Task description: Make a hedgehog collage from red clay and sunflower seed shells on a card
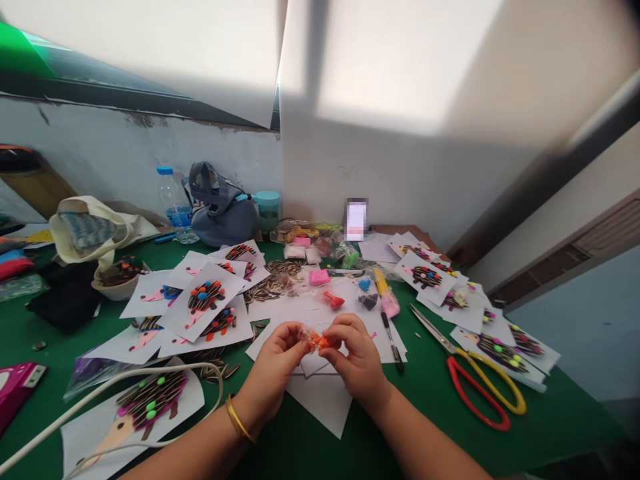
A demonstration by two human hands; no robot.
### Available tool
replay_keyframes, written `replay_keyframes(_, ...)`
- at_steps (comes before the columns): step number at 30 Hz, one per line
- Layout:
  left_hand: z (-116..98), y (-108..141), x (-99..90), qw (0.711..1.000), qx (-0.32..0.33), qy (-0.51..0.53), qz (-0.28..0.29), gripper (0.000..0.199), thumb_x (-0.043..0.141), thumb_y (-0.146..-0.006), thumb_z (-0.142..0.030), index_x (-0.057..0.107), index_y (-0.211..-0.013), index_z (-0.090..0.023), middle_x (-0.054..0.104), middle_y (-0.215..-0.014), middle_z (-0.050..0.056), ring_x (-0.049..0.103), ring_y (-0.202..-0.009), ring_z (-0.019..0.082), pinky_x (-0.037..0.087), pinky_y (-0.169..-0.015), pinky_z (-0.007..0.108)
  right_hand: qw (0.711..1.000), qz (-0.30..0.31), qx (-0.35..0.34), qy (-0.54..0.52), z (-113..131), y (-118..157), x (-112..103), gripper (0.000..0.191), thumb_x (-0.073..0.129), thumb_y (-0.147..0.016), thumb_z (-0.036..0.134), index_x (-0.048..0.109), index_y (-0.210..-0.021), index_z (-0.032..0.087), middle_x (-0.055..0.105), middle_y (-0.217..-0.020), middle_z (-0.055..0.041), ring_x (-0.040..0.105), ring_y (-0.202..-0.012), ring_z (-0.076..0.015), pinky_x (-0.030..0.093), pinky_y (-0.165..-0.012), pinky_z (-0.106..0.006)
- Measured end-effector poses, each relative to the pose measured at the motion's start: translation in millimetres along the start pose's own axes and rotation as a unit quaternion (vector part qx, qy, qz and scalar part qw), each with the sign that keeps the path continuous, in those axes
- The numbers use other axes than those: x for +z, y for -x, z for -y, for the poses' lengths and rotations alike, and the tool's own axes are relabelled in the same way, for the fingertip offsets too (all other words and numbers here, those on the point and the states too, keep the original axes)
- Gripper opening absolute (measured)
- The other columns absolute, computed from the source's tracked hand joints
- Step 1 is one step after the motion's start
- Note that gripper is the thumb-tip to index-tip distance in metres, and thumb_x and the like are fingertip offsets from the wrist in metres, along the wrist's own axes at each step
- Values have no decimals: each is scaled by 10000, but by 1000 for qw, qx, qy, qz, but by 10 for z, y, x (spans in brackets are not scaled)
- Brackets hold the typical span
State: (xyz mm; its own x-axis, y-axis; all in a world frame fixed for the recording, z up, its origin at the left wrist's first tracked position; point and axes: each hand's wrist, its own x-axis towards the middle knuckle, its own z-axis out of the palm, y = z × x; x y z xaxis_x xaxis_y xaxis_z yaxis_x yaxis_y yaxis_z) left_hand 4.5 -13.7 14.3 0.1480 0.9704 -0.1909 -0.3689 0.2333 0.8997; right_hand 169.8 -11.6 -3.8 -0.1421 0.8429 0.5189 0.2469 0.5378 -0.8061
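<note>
L hand (274, 367) & R hand (359, 363), grips both clamped on orange clay (318, 342) w/ clear wrap, over wht paper (325, 400).

One left hand (277, 363) and one right hand (357, 360) show above one green table (430, 427), with one pair of scissors (456, 350), one black pen (393, 341), one phone (356, 220), one blue-capped bottle (177, 207) and one lidded cup (268, 210). The picture cards (203, 300) overlap too much to count.
</note>
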Motion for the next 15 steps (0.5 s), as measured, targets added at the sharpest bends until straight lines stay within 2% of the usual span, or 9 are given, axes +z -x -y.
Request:
replay_keyframes(6, 23, 4, -22, 999, 5, -53, 9, 182, 787, -699, -265, 628, -737, -185, 619, -759, -5, 543, -716, 137, 422, -687, 250, 999, 46, 0, 8, -53, 30, 63, 94, 676, -860, 326, 655, -882, 237, 512, -837, -24, 523, -719, -163, 468, -623, -302)
replay_keyframes(10, 16, -7, -22, 999, 3, -37, 29, 151, 740, -757, -280, 624, -778, -186, 613, -763, -3, 532, -694, 126, 418, -659, 242, 997, 19, 40, -64, -62, -18, 17, 141, 671, -859, 363, 634, -844, 228, 519, -865, -24, 537, -741, -162, 476, -650, -308)
replay_keyframes(13, 12, -17, -12, 1000, 7, -3, 14, 155, 724, -778, -266, 600, -842, -196, 623, -809, -2, 549, -738, 125, 429, -690, 242, 981, -14, 103, -164, -73, -47, -24, 130, 567, -926, 369, 566, -936, 239, 552, -1031, -39, 569, -686, -126, 484, -621, -297)
replay_keyframes(15, 13, -17, -2, 1000, 2, 15, 1, 206, 740, -757, -234, 580, -883, -207, 636, -843, -1, 565, -770, 128, 441, -723, 251, 975, -10, 124, -184, -83, -47, -31, 125, 483, -968, 341, 524, -1055, 263, 569, -1062, -37, 574, -640, -107, 482, -615, -294)
